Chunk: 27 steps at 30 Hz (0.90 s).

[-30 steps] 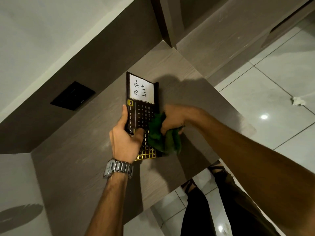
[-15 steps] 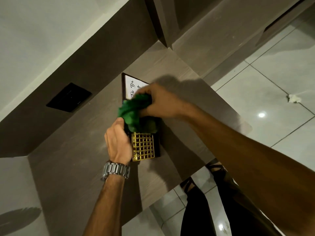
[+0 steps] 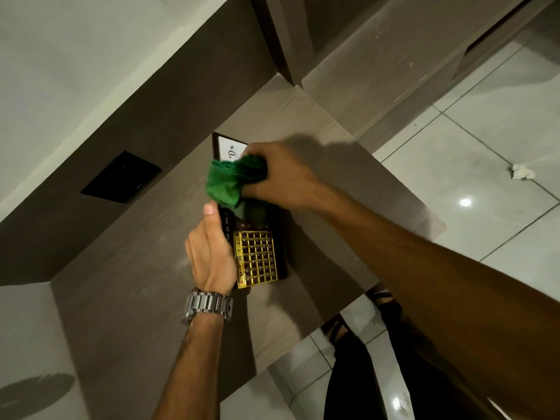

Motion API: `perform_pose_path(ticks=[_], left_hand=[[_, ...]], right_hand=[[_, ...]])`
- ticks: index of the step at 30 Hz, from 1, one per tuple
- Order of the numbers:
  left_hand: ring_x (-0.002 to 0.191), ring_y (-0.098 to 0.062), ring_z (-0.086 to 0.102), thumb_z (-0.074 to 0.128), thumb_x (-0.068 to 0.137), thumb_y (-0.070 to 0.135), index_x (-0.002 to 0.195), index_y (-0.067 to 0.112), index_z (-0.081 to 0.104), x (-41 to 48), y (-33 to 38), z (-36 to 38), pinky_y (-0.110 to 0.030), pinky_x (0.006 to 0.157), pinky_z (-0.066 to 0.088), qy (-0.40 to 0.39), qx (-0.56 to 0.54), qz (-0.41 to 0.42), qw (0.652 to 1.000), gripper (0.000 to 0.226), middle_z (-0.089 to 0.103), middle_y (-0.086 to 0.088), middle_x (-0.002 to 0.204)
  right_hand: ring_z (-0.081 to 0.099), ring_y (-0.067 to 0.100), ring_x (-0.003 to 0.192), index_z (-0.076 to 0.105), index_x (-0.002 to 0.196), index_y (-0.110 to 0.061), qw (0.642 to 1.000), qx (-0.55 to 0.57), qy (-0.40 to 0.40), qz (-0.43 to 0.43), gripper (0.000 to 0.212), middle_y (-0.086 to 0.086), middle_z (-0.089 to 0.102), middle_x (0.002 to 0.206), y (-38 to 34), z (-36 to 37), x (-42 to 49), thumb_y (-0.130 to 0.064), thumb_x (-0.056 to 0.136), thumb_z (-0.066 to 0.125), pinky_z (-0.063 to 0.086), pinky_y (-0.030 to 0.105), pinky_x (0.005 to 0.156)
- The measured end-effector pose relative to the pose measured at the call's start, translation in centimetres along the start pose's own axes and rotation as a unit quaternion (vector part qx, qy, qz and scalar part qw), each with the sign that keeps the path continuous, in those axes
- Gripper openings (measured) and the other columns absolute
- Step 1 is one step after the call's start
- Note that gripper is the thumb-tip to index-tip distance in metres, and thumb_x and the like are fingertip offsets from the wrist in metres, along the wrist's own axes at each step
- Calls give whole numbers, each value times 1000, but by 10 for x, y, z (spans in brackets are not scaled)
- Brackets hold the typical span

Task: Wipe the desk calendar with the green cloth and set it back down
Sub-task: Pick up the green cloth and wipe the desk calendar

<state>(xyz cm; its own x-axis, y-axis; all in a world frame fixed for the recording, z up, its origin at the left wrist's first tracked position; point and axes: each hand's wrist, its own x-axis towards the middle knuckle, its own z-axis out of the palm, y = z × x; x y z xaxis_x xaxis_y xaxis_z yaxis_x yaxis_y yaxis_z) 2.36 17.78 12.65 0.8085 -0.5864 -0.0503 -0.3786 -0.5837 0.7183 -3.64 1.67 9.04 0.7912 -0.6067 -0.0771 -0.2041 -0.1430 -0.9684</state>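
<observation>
The desk calendar [image 3: 257,259] is a dark board with a gold date grid at its near end and a white "To Do" note at its far end. It lies on the wooden desk [image 3: 145,298]. My left hand [image 3: 209,253], with a steel watch on the wrist, grips the calendar's left edge. My right hand [image 3: 281,174] holds the bunched green cloth [image 3: 230,183] pressed on the calendar's upper middle. The cloth and hand hide most of the note and the month strip.
A black rectangular plate [image 3: 121,177] is set in the back panel to the left. A vertical partition [image 3: 281,40] rises behind the desk. The desk's right edge drops to a tiled floor [image 3: 485,147] with a crumpled white scrap [image 3: 521,171]. My legs [image 3: 363,374] stand below.
My right hand has carried the green cloth from the calendar's lower right up to its upper middle, covering the note. My left hand has slid slightly lower along the left edge.
</observation>
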Motion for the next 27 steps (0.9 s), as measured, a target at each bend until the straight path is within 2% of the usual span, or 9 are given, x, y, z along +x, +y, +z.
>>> perform_pose_path(ticks=[4,7,9,13,16,18,21,24,27], left_hand=[[51,-14,42,14,82,70,66,41,44,-3,2,6,-18,49,31,-19,-3,4,1000,45,46,-17,60],[53,-14,45,17,82,70,71,51,54,-5,1,6,-22,51,32,-3,2,1,1000,44,47,-13,57],[46,-5,42,18,83,68,78,55,55,-4,-3,4,-16,45,30,4,3,3,1000,40,44,-2,52],[40,-5,37,22,87,67,66,16,57,1,-10,6,-17,44,27,14,6,10,1000,65,37,7,47],[41,1,44,25,91,60,94,-19,52,0,-8,6,-11,44,31,0,28,28,999,83,65,-18,71],[52,-4,56,25,90,62,100,-21,48,-2,-7,5,-8,45,31,-15,35,36,999,87,61,-36,97],[74,-22,62,24,87,67,96,-17,51,0,-8,5,-5,48,31,-23,40,34,998,88,56,-40,111],[73,-16,60,26,88,63,97,-15,53,1,-9,4,-6,46,30,-11,44,39,998,83,66,-32,98],[44,-2,50,27,90,62,105,-22,50,2,-6,3,-8,43,31,-25,29,35,999,88,55,8,49]], right_hand=[[64,11,89,64,110,-15,995,-40,87,40,35,-3,66,97,13,-11,-3,-15,77,76,52,25,74],[65,13,84,67,103,-12,994,-60,-81,43,30,1,66,94,18,-14,-9,-15,75,77,55,31,67],[67,17,90,66,111,-9,994,-24,-85,64,37,6,68,103,18,-15,-5,-14,76,77,55,26,68],[66,11,93,67,110,-8,996,40,70,28,39,-1,70,101,5,-17,7,-21,75,78,48,14,67],[68,8,91,70,104,-16,994,56,90,12,35,-3,72,97,-9,-6,13,-27,72,80,49,9,67],[65,10,91,68,111,-17,992,29,112,49,43,0,69,101,-13,-4,21,-30,71,79,44,7,61],[63,10,86,63,114,-16,990,10,110,90,49,0,63,100,-17,-13,30,-30,71,80,45,10,52],[65,8,83,64,114,-14,995,4,-14,95,50,0,68,100,-24,-17,35,-27,70,84,50,11,46],[66,9,88,64,112,-13,989,15,133,68,39,0,69,103,-31,-21,43,-23,77,78,56,18,64]])
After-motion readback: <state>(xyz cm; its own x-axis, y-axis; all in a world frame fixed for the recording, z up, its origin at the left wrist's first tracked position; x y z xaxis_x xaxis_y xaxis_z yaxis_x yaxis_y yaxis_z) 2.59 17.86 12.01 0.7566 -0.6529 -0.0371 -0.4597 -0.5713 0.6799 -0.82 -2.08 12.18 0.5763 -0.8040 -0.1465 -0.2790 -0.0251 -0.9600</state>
